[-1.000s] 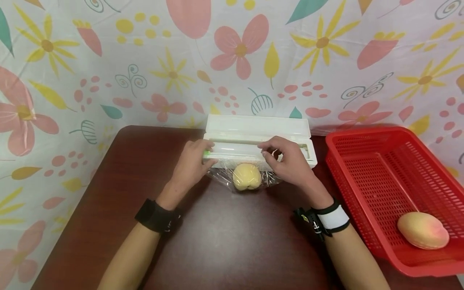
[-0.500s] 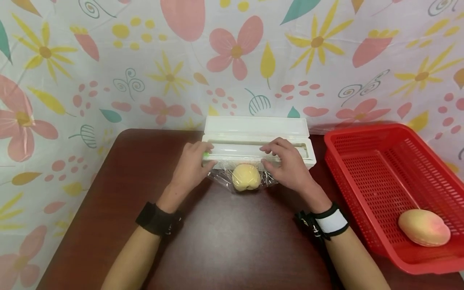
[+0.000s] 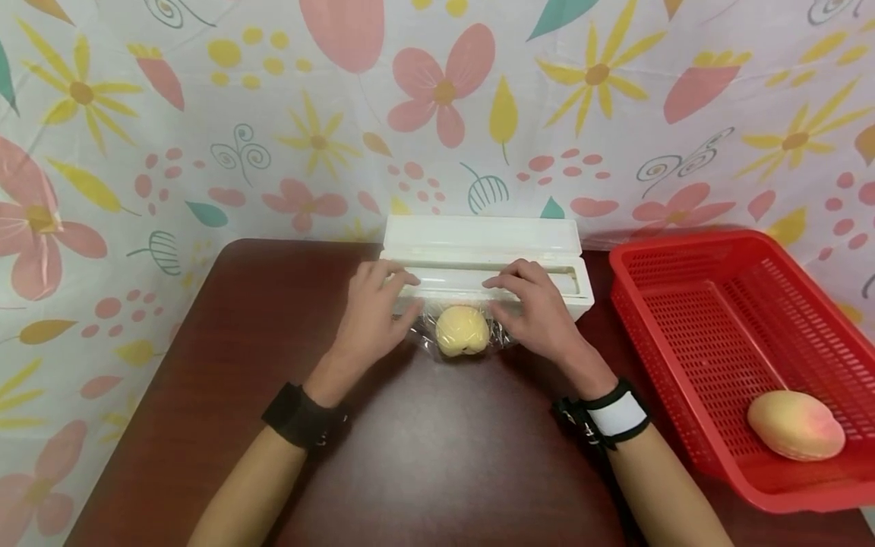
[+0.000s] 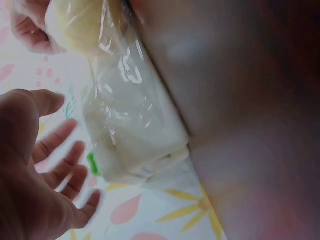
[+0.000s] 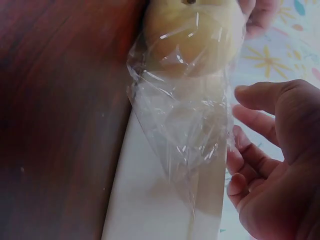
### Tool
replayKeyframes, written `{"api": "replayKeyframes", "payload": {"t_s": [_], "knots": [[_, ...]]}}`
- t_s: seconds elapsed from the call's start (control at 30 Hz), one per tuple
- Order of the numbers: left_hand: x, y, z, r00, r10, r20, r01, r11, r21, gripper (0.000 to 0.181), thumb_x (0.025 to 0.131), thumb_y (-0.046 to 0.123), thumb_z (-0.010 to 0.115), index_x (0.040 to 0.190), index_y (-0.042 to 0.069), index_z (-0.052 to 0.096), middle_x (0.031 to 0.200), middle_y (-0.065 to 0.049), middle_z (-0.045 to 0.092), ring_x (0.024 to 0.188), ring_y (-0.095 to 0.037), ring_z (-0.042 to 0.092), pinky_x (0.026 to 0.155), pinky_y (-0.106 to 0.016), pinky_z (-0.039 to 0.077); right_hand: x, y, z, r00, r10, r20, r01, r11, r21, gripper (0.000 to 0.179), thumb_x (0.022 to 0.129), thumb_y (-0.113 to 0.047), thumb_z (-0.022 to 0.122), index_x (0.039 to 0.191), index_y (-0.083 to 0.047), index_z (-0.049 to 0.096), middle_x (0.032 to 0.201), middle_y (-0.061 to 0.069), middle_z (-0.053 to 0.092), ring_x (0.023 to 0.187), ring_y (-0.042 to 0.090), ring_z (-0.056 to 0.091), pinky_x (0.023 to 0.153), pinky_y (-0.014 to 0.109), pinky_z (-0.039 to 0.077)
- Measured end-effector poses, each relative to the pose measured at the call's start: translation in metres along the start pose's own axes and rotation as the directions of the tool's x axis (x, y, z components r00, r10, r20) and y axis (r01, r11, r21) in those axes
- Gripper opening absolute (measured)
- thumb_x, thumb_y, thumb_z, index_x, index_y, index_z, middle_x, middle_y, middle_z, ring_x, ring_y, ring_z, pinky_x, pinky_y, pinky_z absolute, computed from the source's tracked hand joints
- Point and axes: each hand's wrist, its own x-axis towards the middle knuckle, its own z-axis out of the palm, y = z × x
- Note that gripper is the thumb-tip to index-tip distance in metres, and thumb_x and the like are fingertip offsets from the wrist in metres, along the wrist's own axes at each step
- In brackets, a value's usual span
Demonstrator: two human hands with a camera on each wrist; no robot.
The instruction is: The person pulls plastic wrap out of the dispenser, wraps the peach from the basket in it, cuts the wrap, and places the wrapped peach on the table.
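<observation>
A pale yellow apple (image 3: 462,330) sits under clear cling film (image 5: 180,115) at the front of a white cling film box (image 3: 581,277). The box lid (image 3: 478,235) is tipped up at the back, and a white roll lies inside. My left hand (image 3: 372,315) hovers over the left part of the box, its thumb near the film; the left wrist view shows its fingers spread, touching nothing. My right hand (image 3: 540,315) is over the right part, fingers loosely bent, beside the film's edge; I cannot tell whether its fingertips touch it.
A red plastic basket (image 3: 656,357) stands on the right of the dark wooden table (image 3: 424,471), holding a yellow-pink mango-shaped fruit (image 3: 796,425). A floral cloth (image 3: 321,76) hangs behind and along the left side. A green tab (image 4: 93,164) shows on the box's end.
My left hand has come off the box's left end and shifted right, toward the apple. My right thumb and fingers have moved slightly left. Apple and box stay put.
</observation>
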Motion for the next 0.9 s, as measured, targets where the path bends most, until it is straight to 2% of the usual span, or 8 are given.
{"api": "replayKeyframes", "payload": {"t_s": [0.13,0.3,0.4,0.53,0.67,0.9], "knots": [[-0.002,0.005,0.002,0.999,0.037,0.003,-0.037,0.999,0.017,0.025,0.093,0.027,0.083,0.113,0.015,0.075,0.125,-0.007,0.060,0.121,-0.035,0.048,0.098,-0.057,0.041,0.001,-0.002,0.004,1.000,-0.019,-0.006,0.018,1.000,-0.014,0.026,0.085,-0.003,0.083,0.110,-0.005,0.078,0.106,0.010,0.064,0.097,0.031,0.056,0.087,0.044,0.044],[-0.002,0.008,0.003,0.999,0.014,0.034,-0.016,0.999,0.037,0.025,0.092,0.026,0.085,0.112,0.014,0.074,0.126,-0.007,0.058,0.123,-0.035,0.046,0.099,-0.057,0.040,0.001,-0.003,0.009,1.000,-0.017,-0.020,0.016,0.999,-0.038,0.021,0.084,-0.003,0.086,0.103,-0.004,0.077,0.103,0.010,0.064,0.095,0.032,0.056,0.086,0.045,0.044],[-0.002,0.008,0.003,0.998,0.020,0.052,-0.023,0.998,0.059,0.026,0.092,0.023,0.085,0.113,0.014,0.072,0.124,-0.007,0.057,0.121,-0.034,0.047,0.100,-0.056,0.041,0.001,-0.002,0.010,0.999,-0.014,-0.039,0.012,0.999,-0.046,0.022,0.082,-0.004,0.088,0.101,-0.004,0.075,0.100,0.010,0.064,0.093,0.033,0.057,0.084,0.045,0.045],[-0.001,0.006,0.004,0.998,0.043,0.048,-0.047,0.994,0.100,0.029,0.090,0.018,0.086,0.115,0.013,0.071,0.121,-0.007,0.058,0.118,-0.034,0.049,0.097,-0.054,0.043,0.002,-0.001,0.012,0.998,-0.015,-0.066,0.011,0.998,-0.057,0.024,0.081,-0.003,0.089,0.100,-0.002,0.074,0.098,0.011,0.065,0.092,0.034,0.057,0.083,0.045,0.045],[-0.001,0.005,0.004,0.998,0.042,0.037,-0.047,0.991,0.126,0.027,0.090,0.016,0.086,0.113,0.013,0.072,0.117,-0.007,0.060,0.114,-0.034,0.051,0.093,-0.052,0.045,0.002,-0.001,0.014,0.997,-0.008,-0.071,0.004,0.998,-0.058,0.024,0.080,-0.002,0.089,0.099,-0.002,0.075,0.098,0.011,0.065,0.092,0.034,0.058,0.084,0.045,0.046],[0.000,0.004,0.004,0.999,0.037,0.019,-0.039,0.991,0.127,0.020,0.093,0.015,0.083,0.110,0.013,0.073,0.112,-0.006,0.063,0.109,-0.033,0.053,0.088,-0.051,0.046,0.002,0.000,0.014,0.997,0.002,-0.076,-0.005,0.999,-0.046,0.023,0.078,0.001,0.088,0.091,-0.005,0.071,0.094,0.009,0.063,0.089,0.033,0.055,0.083,0.043,0.044]]}}
